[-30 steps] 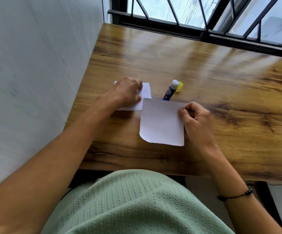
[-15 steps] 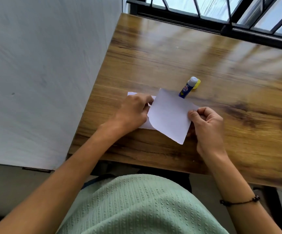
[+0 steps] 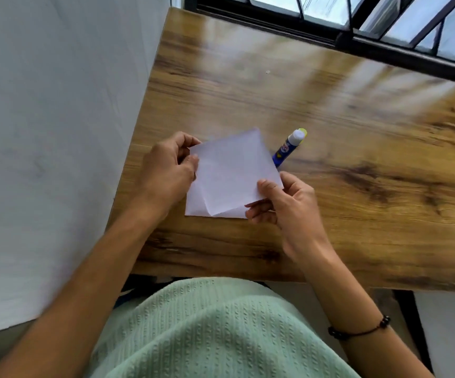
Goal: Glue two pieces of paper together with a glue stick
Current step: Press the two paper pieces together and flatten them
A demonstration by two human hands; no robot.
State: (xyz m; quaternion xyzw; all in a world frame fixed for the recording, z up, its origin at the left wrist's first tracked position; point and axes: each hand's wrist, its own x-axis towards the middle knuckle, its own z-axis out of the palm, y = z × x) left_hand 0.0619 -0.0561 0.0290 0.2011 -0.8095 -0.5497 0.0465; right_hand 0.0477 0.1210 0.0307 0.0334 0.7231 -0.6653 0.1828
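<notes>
I see two white sheets near the middle of the frame, one over the other above the wooden desk [image 3: 357,227]. The upper paper [image 3: 234,170] sits turned like a diamond, its top corner pointing toward the window; the lower paper [image 3: 196,205] peeks out beneath it along the bottom left edge. My left hand [image 3: 163,173] grips the upper sheet's left corner, with the fingers [image 3: 193,160] curled closed on that corner. My right hand [image 3: 289,205] pinches the right corner, thumb pressed on top of the sheet and the other fingers folded underneath, so they are closed on paper; whether they also catch the lower sheet I cannot tell. The glue stick [image 3: 287,150] lies on the desk just to the upper right of the papers, blue body and white end, with something yellow right behind its tip. Its lower end is hidden behind the upper paper's right edge, and it lies clear of both hands.
</notes>
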